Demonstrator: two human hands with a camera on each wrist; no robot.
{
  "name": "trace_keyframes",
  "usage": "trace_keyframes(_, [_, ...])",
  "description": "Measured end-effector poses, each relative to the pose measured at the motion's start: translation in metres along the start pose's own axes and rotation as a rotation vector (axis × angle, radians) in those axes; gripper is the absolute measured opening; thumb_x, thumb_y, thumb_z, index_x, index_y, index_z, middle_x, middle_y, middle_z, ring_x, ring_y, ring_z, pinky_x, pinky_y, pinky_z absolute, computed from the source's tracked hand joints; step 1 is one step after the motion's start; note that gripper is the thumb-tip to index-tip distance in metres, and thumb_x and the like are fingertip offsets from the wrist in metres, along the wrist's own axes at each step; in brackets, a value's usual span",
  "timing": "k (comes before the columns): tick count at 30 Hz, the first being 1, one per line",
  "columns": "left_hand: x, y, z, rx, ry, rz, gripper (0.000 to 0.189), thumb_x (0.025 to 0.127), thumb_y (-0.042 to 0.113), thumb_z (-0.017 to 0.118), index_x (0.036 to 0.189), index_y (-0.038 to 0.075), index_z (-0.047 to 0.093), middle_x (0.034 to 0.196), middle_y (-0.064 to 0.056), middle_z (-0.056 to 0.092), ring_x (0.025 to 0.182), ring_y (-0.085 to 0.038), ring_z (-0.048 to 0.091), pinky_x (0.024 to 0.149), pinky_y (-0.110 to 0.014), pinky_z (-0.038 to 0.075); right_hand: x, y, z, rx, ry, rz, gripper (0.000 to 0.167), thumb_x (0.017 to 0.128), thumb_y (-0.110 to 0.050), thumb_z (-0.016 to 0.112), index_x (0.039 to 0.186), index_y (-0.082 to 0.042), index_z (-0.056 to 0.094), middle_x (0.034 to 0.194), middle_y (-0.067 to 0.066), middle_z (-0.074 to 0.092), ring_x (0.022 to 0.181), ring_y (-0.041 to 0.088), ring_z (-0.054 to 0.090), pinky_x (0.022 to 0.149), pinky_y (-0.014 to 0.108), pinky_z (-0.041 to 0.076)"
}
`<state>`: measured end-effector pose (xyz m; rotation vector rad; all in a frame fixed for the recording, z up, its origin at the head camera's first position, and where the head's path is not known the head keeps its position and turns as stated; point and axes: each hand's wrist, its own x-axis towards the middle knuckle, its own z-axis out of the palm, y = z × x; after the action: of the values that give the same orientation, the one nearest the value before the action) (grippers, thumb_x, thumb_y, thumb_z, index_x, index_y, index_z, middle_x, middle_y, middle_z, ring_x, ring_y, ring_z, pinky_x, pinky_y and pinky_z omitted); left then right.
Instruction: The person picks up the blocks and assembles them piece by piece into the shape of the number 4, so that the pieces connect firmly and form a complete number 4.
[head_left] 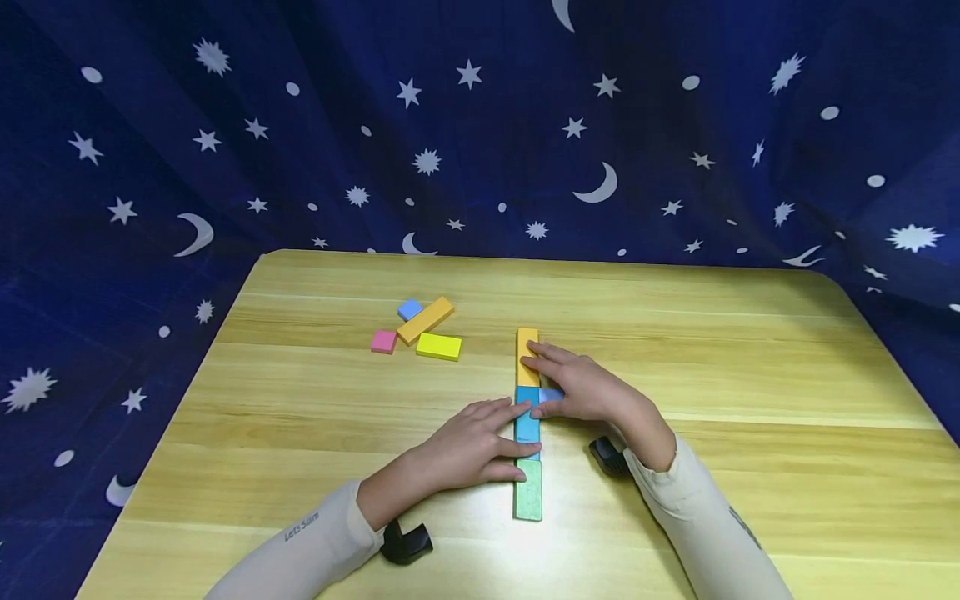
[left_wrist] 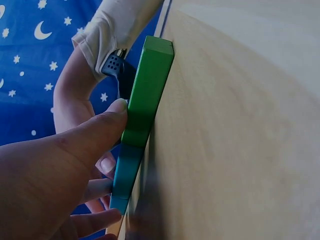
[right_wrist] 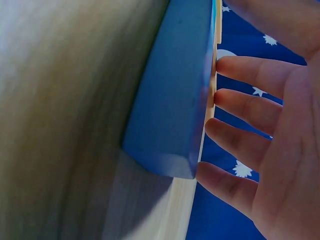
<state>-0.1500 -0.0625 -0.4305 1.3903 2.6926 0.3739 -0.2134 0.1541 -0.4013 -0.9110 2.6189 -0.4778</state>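
A straight column of blocks runs away from the person: a green block (head_left: 528,502) nearest, a teal block (head_left: 527,429) in the middle and an orange block (head_left: 527,334) at the far end. A light-blue block (head_left: 551,394) sticks out to the right of the teal one, partly under the right hand (head_left: 592,388). Spread fingers of the left hand (head_left: 468,446) touch the column along its teal and green part. In the left wrist view the thumb lies against the green block (left_wrist: 148,90). The right hand's fingertips rest on the orange and teal blocks.
To the left behind the column lie loose blocks: an orange one (head_left: 426,320) leaning over a blue one (head_left: 409,309), a pink one (head_left: 384,341) and a yellow one (head_left: 439,347). A dark blue curtain (head_left: 495,117) with stars and moons hangs behind the wooden table (head_left: 712,358).
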Motion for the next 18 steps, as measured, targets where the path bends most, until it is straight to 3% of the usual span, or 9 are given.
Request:
trace_keyframes(6, [-0.0004,-0.0003,-0.0005,-0.003,0.006,0.002,0.042,0.088,0.053,0.047,0.125,0.035,0.054,0.147,-0.008,0.033,0.132,-0.030,0.035,0.106,-0.042,0.032,-0.0035,-0.0038,0.0028,0.002,-0.011,0.010,0.081,0.077,-0.045,0.067,0.141,-0.007,0.035,0.151,0.013,0.022,0.130,0.036,0.035,0.100,0.060,0.029])
trace_keyframes(18, [0.0002,-0.0001,0.0001,-0.001,0.017,0.010,0.042,0.087,0.052,0.049,0.125,0.034,0.054,0.146,-0.010,0.035,0.131,-0.031,0.035,0.106,-0.042,0.032,-0.0075,-0.0061,0.0064,-0.044,0.011,-0.005,0.081,0.077,-0.046,0.066,0.141,-0.006,0.035,0.151,0.013,0.022,0.133,0.033,0.033,0.099,0.059,0.031])
